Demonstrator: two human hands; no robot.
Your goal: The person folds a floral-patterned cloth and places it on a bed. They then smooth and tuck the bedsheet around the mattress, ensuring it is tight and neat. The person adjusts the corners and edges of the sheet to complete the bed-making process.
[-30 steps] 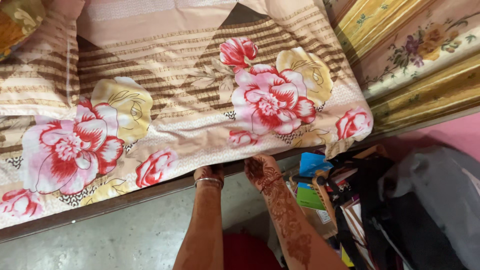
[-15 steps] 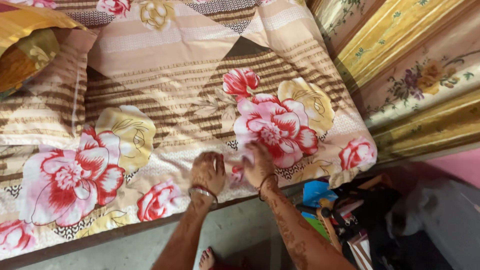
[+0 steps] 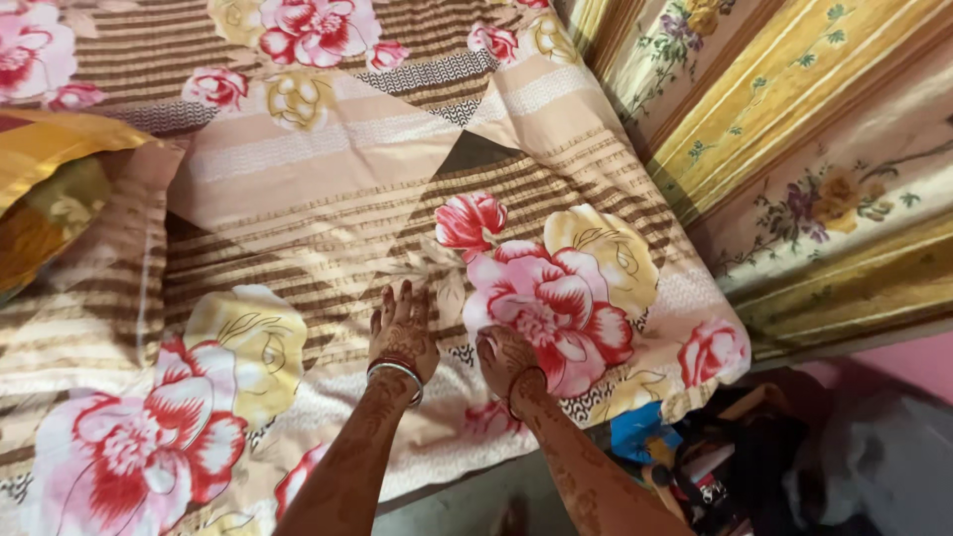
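Pressing flat on the floral bedsheet [image 3: 328, 189], the left hand [image 3: 402, 333] has its fingers spread, gripping nothing; the right hand [image 3: 504, 355] curls loosely beside it, holding nothing visible. Uneven pushing could likely ruck the sheet, which lies directly under both palms.

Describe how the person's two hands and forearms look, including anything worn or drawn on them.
Both forearms are bare, with no sleeves in view. The left hand has dark patterned henna over its back and painted nails, with thin silver metal bangles at the wrist. The right hand also carries henna, running in floral motifs down the forearm, and a thin dark thread band circles its wrist.
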